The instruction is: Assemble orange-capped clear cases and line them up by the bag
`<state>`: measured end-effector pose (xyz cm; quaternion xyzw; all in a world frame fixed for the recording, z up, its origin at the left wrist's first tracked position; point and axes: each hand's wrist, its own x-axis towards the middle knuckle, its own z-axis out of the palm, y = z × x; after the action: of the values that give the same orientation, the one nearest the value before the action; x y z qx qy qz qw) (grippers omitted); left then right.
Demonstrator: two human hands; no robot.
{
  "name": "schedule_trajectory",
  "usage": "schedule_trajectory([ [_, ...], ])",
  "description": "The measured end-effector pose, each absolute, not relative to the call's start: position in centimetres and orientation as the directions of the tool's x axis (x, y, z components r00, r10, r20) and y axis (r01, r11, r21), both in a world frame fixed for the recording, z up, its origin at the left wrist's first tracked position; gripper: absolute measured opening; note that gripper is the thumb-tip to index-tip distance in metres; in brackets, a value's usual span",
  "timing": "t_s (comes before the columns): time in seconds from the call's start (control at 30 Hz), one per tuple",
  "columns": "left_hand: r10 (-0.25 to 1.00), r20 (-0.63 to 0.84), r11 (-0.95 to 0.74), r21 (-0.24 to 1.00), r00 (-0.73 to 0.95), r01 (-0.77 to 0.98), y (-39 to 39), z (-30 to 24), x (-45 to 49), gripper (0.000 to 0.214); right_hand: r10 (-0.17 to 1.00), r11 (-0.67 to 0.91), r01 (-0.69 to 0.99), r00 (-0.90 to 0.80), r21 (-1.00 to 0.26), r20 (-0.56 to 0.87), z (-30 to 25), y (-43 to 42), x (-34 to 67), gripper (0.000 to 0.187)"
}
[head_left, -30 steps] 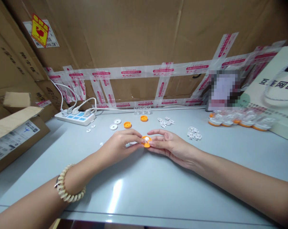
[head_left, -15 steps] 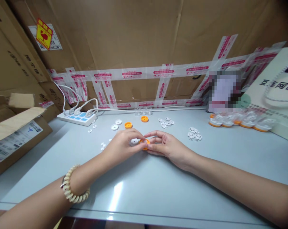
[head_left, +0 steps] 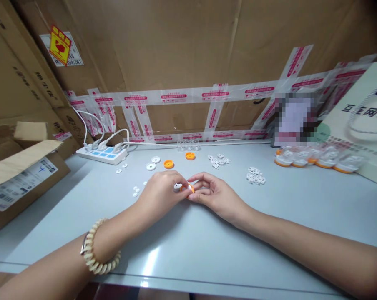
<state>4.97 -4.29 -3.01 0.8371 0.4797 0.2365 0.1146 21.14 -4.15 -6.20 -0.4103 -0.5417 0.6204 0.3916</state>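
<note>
My left hand [head_left: 163, 189] and my right hand [head_left: 218, 193] meet over the table's middle, around a small orange round base [head_left: 192, 190]. My right fingers and thumb grip its right edge. From the left, my other thumb and fingertips pinch at the base, and something white shows inside its rim. A white disc-like part [head_left: 177, 187] is partly hidden behind my left fingers; whether it touches them I cannot tell. Beyond the hands lie two more orange bases, one [head_left: 169, 164] nearer and one [head_left: 190, 156] farther back, with white rings [head_left: 151, 166] to their left.
Small white discs [head_left: 136, 191] lie left of my hands. White cut-out pieces [head_left: 255, 178] are in groups on the right, and clear cups [head_left: 188, 145] stand behind. Finished-looking orange-based domes [head_left: 327, 158] line the right back. A power strip [head_left: 104, 153] and an open carton [head_left: 26, 179] are left.
The orange base has shifted slightly left and looks more tilted between my fingers. My right hand has moved a little left with it. The other parts on the table stay put.
</note>
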Motion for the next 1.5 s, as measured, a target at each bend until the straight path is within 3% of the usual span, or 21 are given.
schedule_trajectory([
  [0.33,0.854,0.318,-0.499,0.272,0.413,0.823,-4.4,-3.3,5.4,0.007,0.936,-0.038,-0.048,-0.351,-0.998,-0.019,-7.1,-4.0,20.7,0.028],
  [0.47,0.822,0.369,-0.529,0.210,0.434,0.822,-4.5,-3.5,5.6,0.012,0.935,-0.097,-0.073,-0.349,-0.993,-0.066,-7.0,-3.8,20.7,0.036],
  [0.7,0.800,0.388,-0.572,0.264,0.458,0.776,-3.9,-3.6,4.9,0.012,0.915,-0.203,-0.100,-0.373,-0.974,-0.153,-6.1,-3.7,21.0,0.043],
  [1.03,0.664,0.513,-0.696,0.159,0.544,0.700,-3.7,-3.7,4.3,0.012,0.887,-0.262,-0.118,-0.420,-0.958,-0.191,-6.0,-3.6,21.5,0.046],
  [1.13,0.543,0.573,-0.767,0.041,0.614,0.640,-3.7,-3.5,4.1,0.012,0.889,-0.269,-0.126,-0.415,-0.955,-0.195,-6.0,-3.7,21.6,0.045],
  [1.3,0.241,0.598,-0.835,-0.274,0.764,0.478,-3.6,-3.2,3.6,0.011,0.885,-0.275,-0.173,-0.430,-0.946,-0.178,-5.8,-3.7,21.4,0.044],
  [1.5,0.134,0.560,-0.806,-0.418,0.818,0.419,-3.7,-2.8,3.5,0.015,0.883,-0.262,-0.230,-0.448,-0.937,-0.137,-6.0,-3.6,21.4,0.042],
])
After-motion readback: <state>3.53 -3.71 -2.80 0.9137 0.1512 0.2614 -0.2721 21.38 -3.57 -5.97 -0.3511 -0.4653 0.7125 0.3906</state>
